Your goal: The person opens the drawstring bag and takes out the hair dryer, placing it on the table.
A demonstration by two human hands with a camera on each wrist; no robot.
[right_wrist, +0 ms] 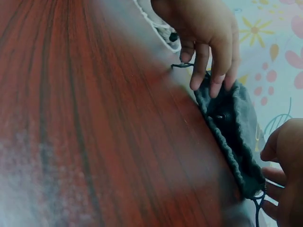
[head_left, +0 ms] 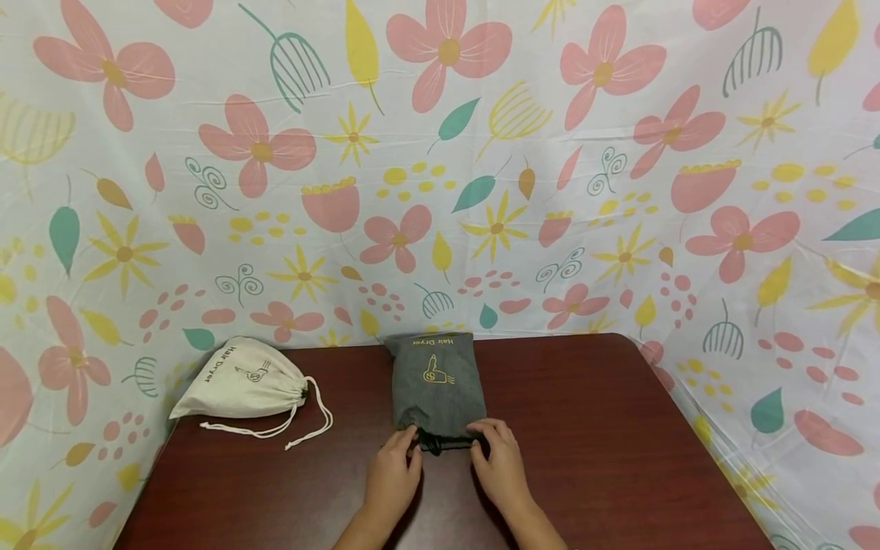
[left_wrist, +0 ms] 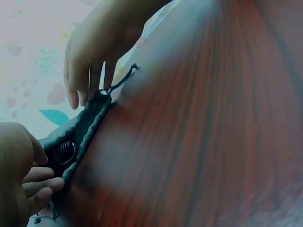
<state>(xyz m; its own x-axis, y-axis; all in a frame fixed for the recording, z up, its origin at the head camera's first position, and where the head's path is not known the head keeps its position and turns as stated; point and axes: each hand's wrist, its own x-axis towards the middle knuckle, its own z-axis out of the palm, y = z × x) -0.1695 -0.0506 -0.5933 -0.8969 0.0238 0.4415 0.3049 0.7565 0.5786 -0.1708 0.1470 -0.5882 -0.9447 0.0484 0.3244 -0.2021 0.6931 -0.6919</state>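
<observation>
A dark grey drawstring bag [head_left: 440,389] with a yellow "Hair Dryer" print and dryer drawing lies flat on the table, its mouth toward me. My left hand [head_left: 394,473] holds the left corner of the mouth, thumb and fingers on either side of the rim. At the opposite corner, my right hand [head_left: 500,466] holds the rim in a similar way. Between the hands the mouth gapes, as the right wrist view shows. Inside it is a black coiled cord [left_wrist: 65,152]; anything deeper is hidden. Black drawstring ends [right_wrist: 258,208] stick out at both corners.
A cream drawstring bag [head_left: 241,382], also printed "Hair Dryer", lies left of the grey one, with white cords [head_left: 318,409] trailing on the table. The dark red-brown wooden table [head_left: 584,428] meets a flower-patterned cloth [head_left: 481,191] at its back and sides.
</observation>
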